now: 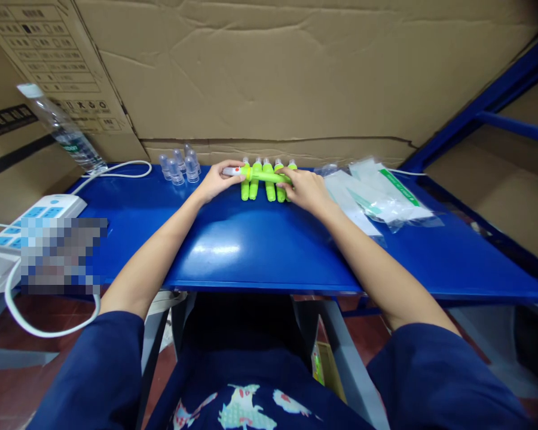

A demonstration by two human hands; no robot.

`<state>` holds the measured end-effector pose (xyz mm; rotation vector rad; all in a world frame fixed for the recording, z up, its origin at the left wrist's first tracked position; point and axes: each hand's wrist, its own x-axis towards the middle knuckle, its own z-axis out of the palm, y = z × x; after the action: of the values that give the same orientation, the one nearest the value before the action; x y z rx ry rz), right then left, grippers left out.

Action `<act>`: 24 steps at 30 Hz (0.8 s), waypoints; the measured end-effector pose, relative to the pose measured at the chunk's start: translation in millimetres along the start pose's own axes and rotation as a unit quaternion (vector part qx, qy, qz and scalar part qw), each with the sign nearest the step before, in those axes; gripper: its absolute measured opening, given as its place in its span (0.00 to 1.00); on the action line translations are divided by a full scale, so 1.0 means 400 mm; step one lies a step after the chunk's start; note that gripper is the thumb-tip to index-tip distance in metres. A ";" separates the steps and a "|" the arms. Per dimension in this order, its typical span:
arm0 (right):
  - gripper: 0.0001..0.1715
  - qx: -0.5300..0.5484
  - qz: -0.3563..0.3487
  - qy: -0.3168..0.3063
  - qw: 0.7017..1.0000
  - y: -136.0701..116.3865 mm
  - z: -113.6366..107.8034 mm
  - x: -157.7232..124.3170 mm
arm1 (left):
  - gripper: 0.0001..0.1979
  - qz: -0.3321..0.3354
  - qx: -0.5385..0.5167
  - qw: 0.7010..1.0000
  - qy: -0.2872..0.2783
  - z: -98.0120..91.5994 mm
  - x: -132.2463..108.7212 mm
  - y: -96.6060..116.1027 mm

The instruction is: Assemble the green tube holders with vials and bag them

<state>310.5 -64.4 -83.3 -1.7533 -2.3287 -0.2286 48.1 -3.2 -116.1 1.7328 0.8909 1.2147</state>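
In the head view, a green pen (263, 175) is held crosswise near the far edge of the blue counter (251, 251). Its white end is gripped by the left hand (216, 180) and its other end is pinched by the right hand (305, 189). A row of matching pens (269, 190) is laid just beneath it. Clear caps (179, 165) are grouped to the left, and plastic pouches (379, 198) are spread to the right.

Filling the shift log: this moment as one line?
left hand: holds green pen, white end | right hand: holds other end | beneath: row of green pens on blue table | clear caps at left
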 end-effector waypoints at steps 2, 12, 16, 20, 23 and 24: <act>0.29 -0.003 -0.007 -0.001 1.000 0.000 -0.001 -0.001 | 0.31 -0.002 -0.003 1.000 -0.006 0.001 -0.006 0.010; 0.27 -0.028 -0.059 -0.018 0.998 -0.005 -0.001 -0.006 | 0.35 0.021 0.065 0.998 0.012 0.007 -0.015 0.020; 0.27 -0.023 -0.071 -0.021 0.997 0.001 0.006 -0.003 | 0.31 0.032 0.092 0.995 0.018 0.002 -0.011 0.017; 0.27 -0.022 -0.073 -0.022 0.997 0.001 0.007 -0.004 | 0.29 0.037 0.095 0.995 0.014 -0.004 -0.005 0.013; 0.28 -0.020 -0.071 -0.021 0.997 -0.004 0.004 -0.006 | 0.30 0.038 0.090 0.995 0.016 -0.005 -0.001 0.011; 0.28 -0.018 -0.070 -0.021 0.997 -0.006 0.003 -0.007 | 0.30 0.038 0.088 0.995 0.017 -0.005 0.000 0.012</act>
<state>308.7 -67.3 -85.1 -1.6274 -2.4965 -0.2611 46.7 -4.9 -111.4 1.9064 0.9838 1.2497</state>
